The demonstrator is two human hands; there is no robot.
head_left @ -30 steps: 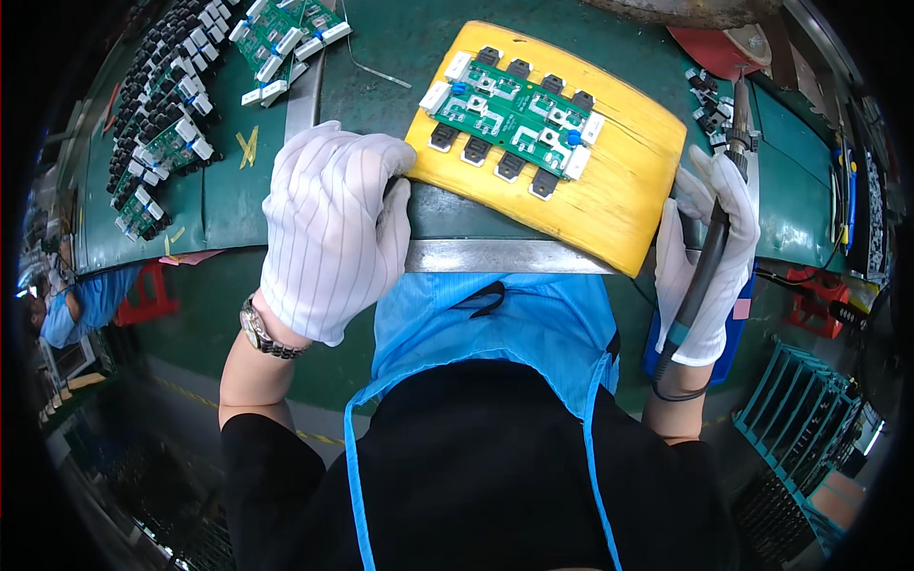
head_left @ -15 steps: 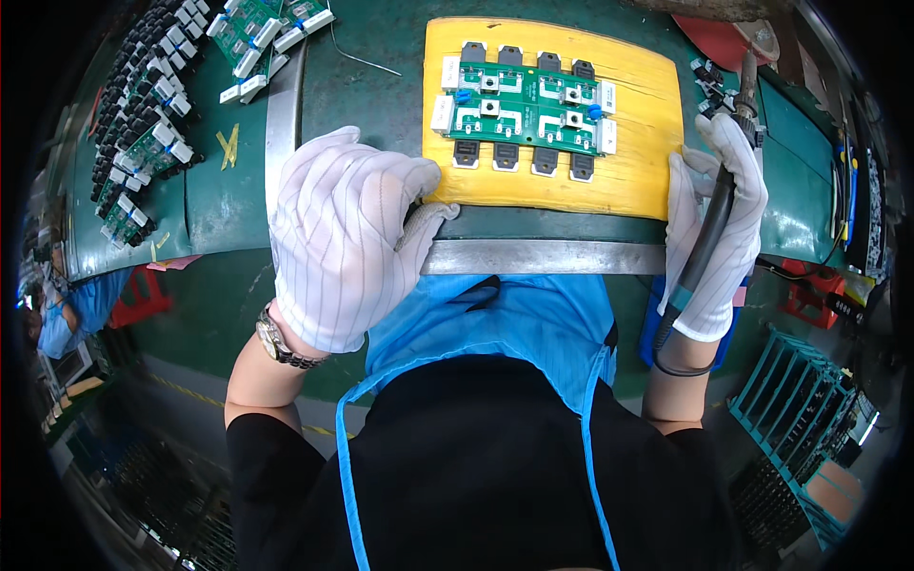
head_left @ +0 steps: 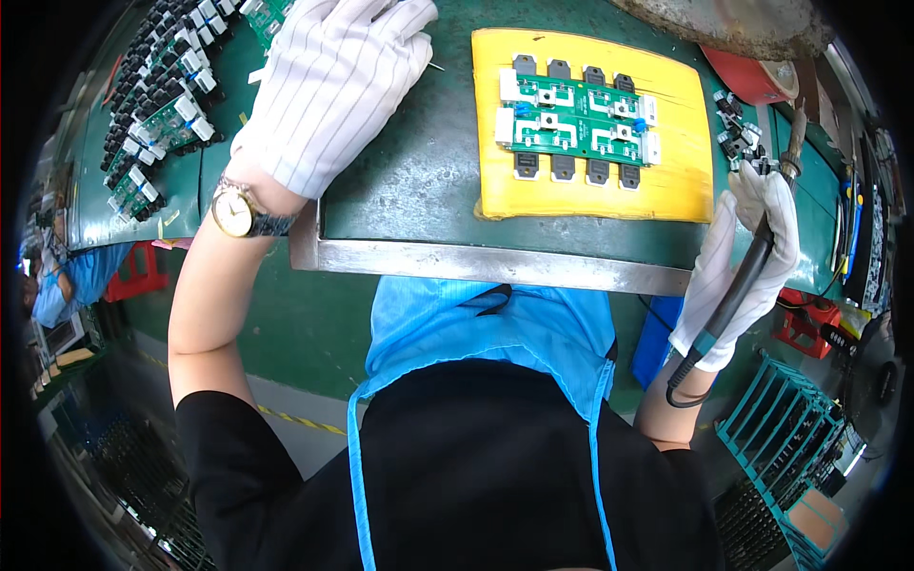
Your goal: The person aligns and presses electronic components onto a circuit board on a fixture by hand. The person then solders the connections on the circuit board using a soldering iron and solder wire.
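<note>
My left hand [head_left: 338, 86], in a white striped glove, reaches over the far left of the bench with its fingers curled closed. A thin solder wire [head_left: 436, 67] sticks out beside its fingers; the fingertips themselves are hidden. In my gloved right hand [head_left: 752, 257] is a soldering iron [head_left: 743, 285], its dark handle lying along the palm and its tip pointing away from me. Between the hands, a green circuit board [head_left: 579, 116] with white blocks, blue parts and black tabbed components along both long sides lies on a yellow board [head_left: 590, 202]. Neither hand touches the circuit board.
Rows of assembled boards with black and white parts [head_left: 157, 124] cover the bench's left side. Small loose components [head_left: 738, 133] lie beyond my right hand, near a red round object [head_left: 757, 76]. A metal edge [head_left: 495, 266] borders the bench front. A teal rack [head_left: 781, 438] stands at right.
My left hand has moved away from me and leftward, from the bench's front edge to the solder wire. The right hand still holds the soldering iron. The view has shifted slightly.
</note>
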